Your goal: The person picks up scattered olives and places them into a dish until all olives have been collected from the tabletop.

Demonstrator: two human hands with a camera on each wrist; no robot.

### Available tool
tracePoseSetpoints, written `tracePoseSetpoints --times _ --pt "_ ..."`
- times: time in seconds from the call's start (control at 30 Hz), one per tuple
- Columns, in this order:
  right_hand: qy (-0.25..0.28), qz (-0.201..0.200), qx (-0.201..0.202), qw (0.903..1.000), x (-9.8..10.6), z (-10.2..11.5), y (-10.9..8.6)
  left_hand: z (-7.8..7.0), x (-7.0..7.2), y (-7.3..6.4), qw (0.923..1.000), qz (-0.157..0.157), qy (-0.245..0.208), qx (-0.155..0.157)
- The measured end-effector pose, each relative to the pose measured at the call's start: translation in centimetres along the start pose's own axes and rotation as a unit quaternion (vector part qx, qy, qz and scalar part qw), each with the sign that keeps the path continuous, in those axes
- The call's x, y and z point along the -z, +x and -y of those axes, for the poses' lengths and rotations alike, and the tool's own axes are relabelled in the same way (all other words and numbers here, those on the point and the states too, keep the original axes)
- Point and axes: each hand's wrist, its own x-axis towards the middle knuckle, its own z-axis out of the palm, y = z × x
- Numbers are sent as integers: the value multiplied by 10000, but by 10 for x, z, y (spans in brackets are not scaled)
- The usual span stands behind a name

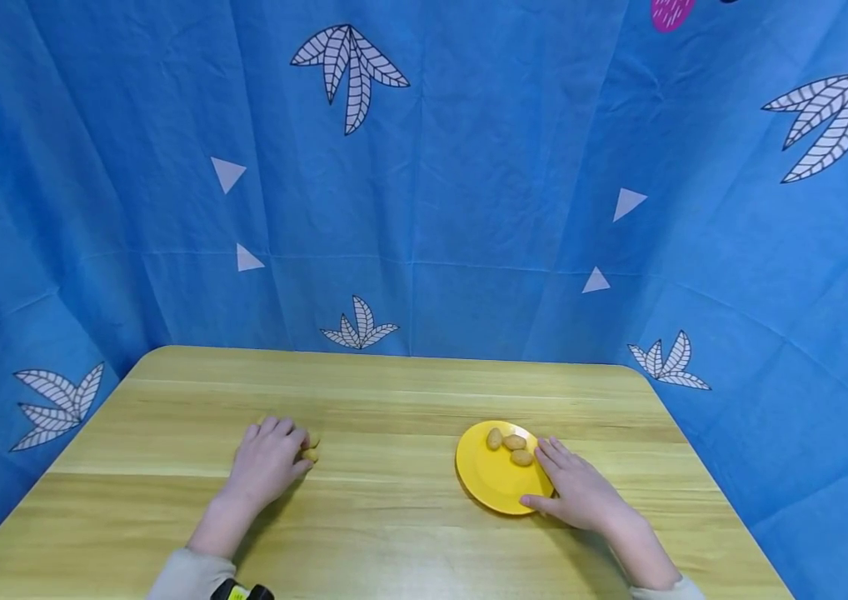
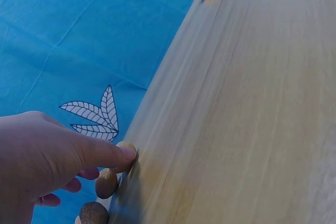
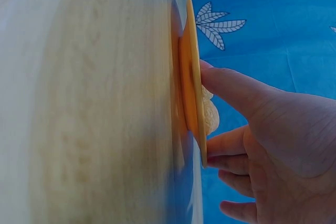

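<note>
At the left of the table, my left hand [image 1: 270, 460] bends over a few small tan oval pieces [image 1: 310, 455], like nuts or tiny potatoes. In the left wrist view its thumb and fingers pinch one oval piece [image 2: 123, 157] at the table surface. Two darker-looking pieces, a brown one [image 2: 106, 183] and another brown one [image 2: 94, 213], lie beside it. My right hand [image 1: 581, 492] rests with straight fingers on the right rim of a yellow plate [image 1: 495, 483]. Three tan pieces [image 1: 515, 442] lie toward the plate's back. The right thumb touches the rim near the front.
Both hands are over a light wooden table [image 1: 394, 533] with rounded back corners. Behind and at the sides hangs a blue cloth [image 1: 424, 183] with white leaf and triangle prints. A dark band [image 1: 240, 591] sits on the left wrist over the sleeve.
</note>
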Motion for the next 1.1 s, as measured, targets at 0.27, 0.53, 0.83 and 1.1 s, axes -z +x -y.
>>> tracePoseSetpoints --times 0.27,0.53,0.83,1.1 --pt "5 -9 -27 10000 -1 -1 0 -1 2 2 9999 75 91 -6" --pt "76 23 -52 10000 -1 -2 -1 1 -1 2 9996 -125 207 -152" --pt "86 -16 -73 9999 -2 -2 -1 -1 0 5 9996 -26 148 -234" --pt "63 5 0 10000 -1 0 -3 -6 6 6 9990 -190 125 -388"
